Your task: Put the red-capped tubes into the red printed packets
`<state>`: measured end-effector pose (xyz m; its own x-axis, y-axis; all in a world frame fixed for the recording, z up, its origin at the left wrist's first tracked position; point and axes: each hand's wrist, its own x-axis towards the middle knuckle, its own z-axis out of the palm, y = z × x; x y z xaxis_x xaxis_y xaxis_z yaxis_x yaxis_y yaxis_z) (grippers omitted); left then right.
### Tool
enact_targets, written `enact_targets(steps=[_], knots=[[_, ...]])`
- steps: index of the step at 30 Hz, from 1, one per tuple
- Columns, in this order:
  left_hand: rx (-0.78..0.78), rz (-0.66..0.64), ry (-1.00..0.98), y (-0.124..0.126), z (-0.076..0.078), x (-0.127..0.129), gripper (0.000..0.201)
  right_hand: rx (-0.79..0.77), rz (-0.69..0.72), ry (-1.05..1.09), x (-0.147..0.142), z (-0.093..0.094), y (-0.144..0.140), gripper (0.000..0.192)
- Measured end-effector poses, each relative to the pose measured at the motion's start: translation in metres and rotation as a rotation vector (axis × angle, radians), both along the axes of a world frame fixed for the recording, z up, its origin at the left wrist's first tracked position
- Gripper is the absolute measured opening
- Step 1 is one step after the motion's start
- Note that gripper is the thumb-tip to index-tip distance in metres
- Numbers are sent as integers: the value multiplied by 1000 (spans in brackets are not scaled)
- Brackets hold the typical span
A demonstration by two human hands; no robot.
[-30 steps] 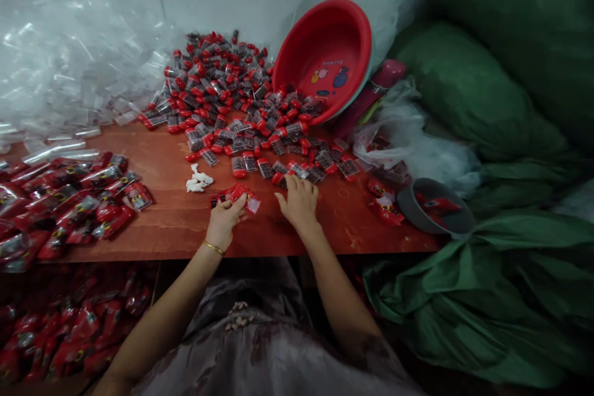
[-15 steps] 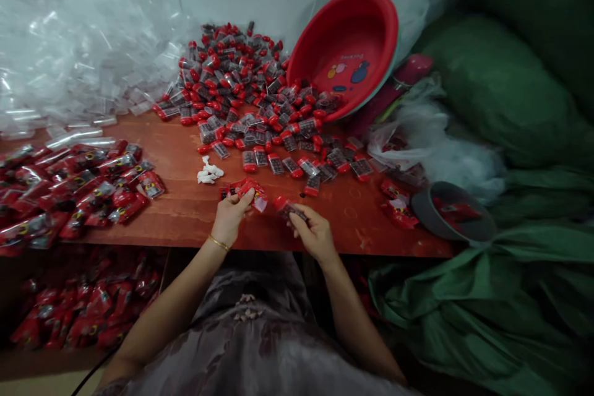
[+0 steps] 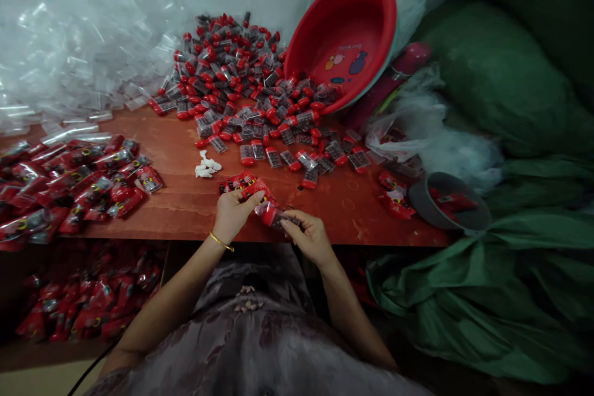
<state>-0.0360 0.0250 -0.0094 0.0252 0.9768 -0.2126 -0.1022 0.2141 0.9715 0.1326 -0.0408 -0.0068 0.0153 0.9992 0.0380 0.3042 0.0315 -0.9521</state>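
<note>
My left hand (image 3: 234, 215) holds a small stack of red printed packets (image 3: 245, 185) at the near edge of the wooden table (image 3: 176, 210). My right hand (image 3: 310, 236) grips a clear red-capped tube (image 3: 276, 217) with its cap end meeting the packet in my left hand. A large heap of the same red-capped tubes (image 3: 232, 83) lies at the back of the table, spilling from a tilted red basin (image 3: 349, 43).
Filled red packets (image 3: 74, 189) are piled at the left, with more on a shelf below (image 3: 83, 303). Clear empty bags (image 3: 69, 55) heap at the back left. A grey bowl (image 3: 449, 201) sits at the right edge beside green sacks (image 3: 501, 74). White bits (image 3: 206, 167) lie mid-table.
My right hand picked a tube from the row on the table and drew it back to the packet in my left hand. The view shifted slightly.
</note>
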Motion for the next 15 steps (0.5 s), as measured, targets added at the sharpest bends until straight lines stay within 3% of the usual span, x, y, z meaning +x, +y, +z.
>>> enact_targets(steps=[7, 12, 15], knots=[[-58, -47, -146, -3, 2, 7, 29, -123, -50, 264, -9, -9, -1, 29], [-291, -96, -347, -10, 7, 12, 35, -92, -46, 265, -10, -13, 0, 30], [-326, -85, -358, -13, 6, 14, 41, -28, -74, 208, -10, -15, 2, 29]])
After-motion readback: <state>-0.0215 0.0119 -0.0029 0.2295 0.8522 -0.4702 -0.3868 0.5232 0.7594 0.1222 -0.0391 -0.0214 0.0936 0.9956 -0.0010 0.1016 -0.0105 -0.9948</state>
